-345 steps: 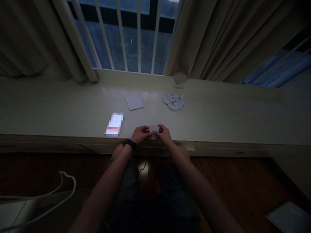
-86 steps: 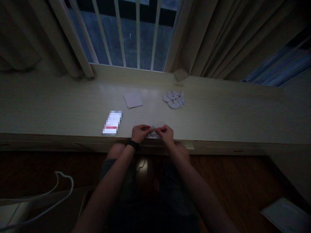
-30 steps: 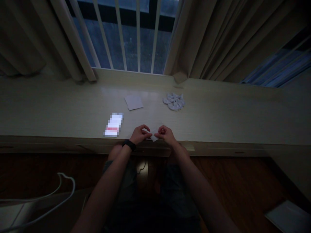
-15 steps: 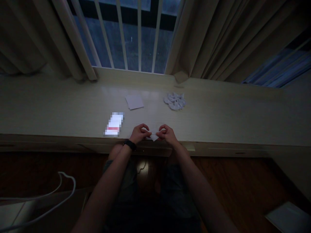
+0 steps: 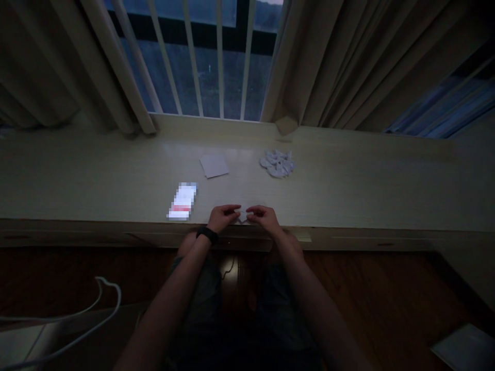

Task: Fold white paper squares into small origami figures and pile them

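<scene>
Between my two hands, at the front edge of the pale tabletop [image 5: 348, 196], is a small piece of folded white paper [image 5: 242, 216]. My left hand [image 5: 223, 218], with a dark band on its wrist, pinches the paper's left side. The right side is pinched by my right hand [image 5: 265, 219]. Fingertips cover much of the paper, so its exact folds are hard to make out. Farther back lies a stack of white paper squares [image 5: 214, 166]. To the right of that stack sits a cluster of small folded white paper pieces [image 5: 277, 164].
A lit phone [image 5: 183, 201], its screen blurred, lies left of my hands. Beige curtains [image 5: 309, 62] hang by the barred window behind the tabletop. A white cable [image 5: 110, 281] loops at lower left, and a flat pale object [image 5: 464, 348] is at lower right.
My fingers have shifted on the paper and straightened from a more curled grip. The paper's lower outline now looks notched rather than a single point. The view has tilted slightly.
</scene>
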`<action>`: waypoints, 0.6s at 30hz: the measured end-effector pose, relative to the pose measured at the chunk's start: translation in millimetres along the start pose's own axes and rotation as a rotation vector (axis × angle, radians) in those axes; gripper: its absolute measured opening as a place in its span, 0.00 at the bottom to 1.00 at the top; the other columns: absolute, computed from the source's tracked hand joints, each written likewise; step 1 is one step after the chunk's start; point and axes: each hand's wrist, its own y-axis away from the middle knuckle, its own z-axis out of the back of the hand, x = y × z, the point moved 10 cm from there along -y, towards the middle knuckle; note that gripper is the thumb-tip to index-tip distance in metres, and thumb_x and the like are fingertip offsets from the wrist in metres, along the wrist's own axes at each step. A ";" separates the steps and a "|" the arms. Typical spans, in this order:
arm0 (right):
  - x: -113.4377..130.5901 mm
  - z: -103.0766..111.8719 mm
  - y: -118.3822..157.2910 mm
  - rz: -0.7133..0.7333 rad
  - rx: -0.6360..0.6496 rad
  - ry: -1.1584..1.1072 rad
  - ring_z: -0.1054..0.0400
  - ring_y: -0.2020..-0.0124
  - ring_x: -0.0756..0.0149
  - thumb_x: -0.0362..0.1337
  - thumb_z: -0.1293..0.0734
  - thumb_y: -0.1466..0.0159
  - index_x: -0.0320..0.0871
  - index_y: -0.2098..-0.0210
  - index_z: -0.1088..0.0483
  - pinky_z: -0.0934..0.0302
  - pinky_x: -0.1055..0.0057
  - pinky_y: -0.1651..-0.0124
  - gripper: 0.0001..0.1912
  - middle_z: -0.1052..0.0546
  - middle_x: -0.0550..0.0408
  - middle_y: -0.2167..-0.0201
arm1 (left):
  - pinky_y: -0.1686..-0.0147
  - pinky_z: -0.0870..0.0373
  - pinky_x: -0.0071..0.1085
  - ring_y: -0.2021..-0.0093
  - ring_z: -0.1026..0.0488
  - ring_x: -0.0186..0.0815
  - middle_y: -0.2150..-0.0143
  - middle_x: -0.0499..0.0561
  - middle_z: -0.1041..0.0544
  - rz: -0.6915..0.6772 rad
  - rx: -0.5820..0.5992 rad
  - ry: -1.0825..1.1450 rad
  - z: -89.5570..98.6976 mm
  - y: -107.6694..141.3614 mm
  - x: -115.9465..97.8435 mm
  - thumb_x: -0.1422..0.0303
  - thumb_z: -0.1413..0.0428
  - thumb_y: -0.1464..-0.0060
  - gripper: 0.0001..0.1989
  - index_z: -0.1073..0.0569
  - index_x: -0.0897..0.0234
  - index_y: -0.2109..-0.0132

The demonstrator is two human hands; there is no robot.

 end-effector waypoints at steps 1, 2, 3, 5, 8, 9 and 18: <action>-1.2 2.1 -0.2 0.000 -0.014 -0.008 0.32 0.73 0.67 0.42 0.28 0.52 0.43 0.65 0.24 0.38 0.71 0.69 0.16 0.25 0.56 0.74 | 0.63 0.30 0.31 0.64 0.25 0.37 0.62 0.55 0.20 -0.003 0.003 -0.007 -0.9 0.3 -0.3 0.62 0.39 0.55 0.20 0.23 0.66 0.54; -2.8 4.7 -0.4 -0.001 -0.033 -0.025 0.32 0.73 0.67 0.42 0.28 0.52 0.43 0.65 0.24 0.38 0.70 0.69 0.16 0.24 0.56 0.73 | 0.63 0.30 0.31 0.64 0.25 0.37 0.62 0.55 0.20 -0.005 0.005 -0.013 -1.9 0.5 -0.3 0.62 0.39 0.55 0.21 0.23 0.66 0.54; -4.6 7.5 -0.7 -0.005 -0.056 -0.048 0.32 0.73 0.67 0.42 0.28 0.52 0.43 0.64 0.24 0.37 0.70 0.68 0.16 0.24 0.56 0.73 | 0.63 0.30 0.31 0.64 0.25 0.37 0.62 0.55 0.20 -0.005 0.006 -0.019 -3.1 0.6 -0.2 0.61 0.39 0.55 0.20 0.23 0.66 0.55; -8.6 12.4 -1.5 -0.015 -0.103 -0.108 0.32 0.72 0.66 0.43 0.28 0.52 0.43 0.64 0.25 0.37 0.70 0.67 0.17 0.24 0.55 0.72 | 0.63 0.30 0.31 0.63 0.25 0.38 0.63 0.55 0.20 -0.002 0.010 -0.020 -5.5 0.1 0.2 0.59 0.40 0.54 0.18 0.22 0.66 0.57; -10.9 15.9 -3.1 -0.030 -0.162 -0.163 0.31 0.70 0.66 0.45 0.29 0.50 0.42 0.65 0.26 0.35 0.69 0.66 0.17 0.23 0.54 0.70 | 0.64 0.29 0.30 0.64 0.25 0.36 0.59 0.56 0.21 0.017 0.014 0.071 -8.0 -2.3 1.7 0.58 0.41 0.53 0.22 0.25 0.66 0.52; -9.7 14.8 -3.5 -0.032 -0.166 -0.162 0.31 0.70 0.66 0.46 0.29 0.50 0.42 0.66 0.26 0.35 0.69 0.66 0.16 0.24 0.54 0.70 | 0.65 0.29 0.30 0.64 0.25 0.35 0.57 0.57 0.22 0.027 0.011 0.120 -8.0 -3.3 2.5 0.58 0.40 0.53 0.26 0.29 0.64 0.47; 11.3 -10.9 -2.4 -0.058 -0.028 -0.211 0.34 0.78 0.70 0.43 0.27 0.53 0.45 0.63 0.35 0.38 0.73 0.74 0.21 0.28 0.63 0.79 | 0.72 0.33 0.27 0.71 0.29 0.32 0.70 0.51 0.24 0.046 0.017 0.075 1.3 -7.1 1.8 0.56 0.37 0.60 0.23 0.24 0.68 0.59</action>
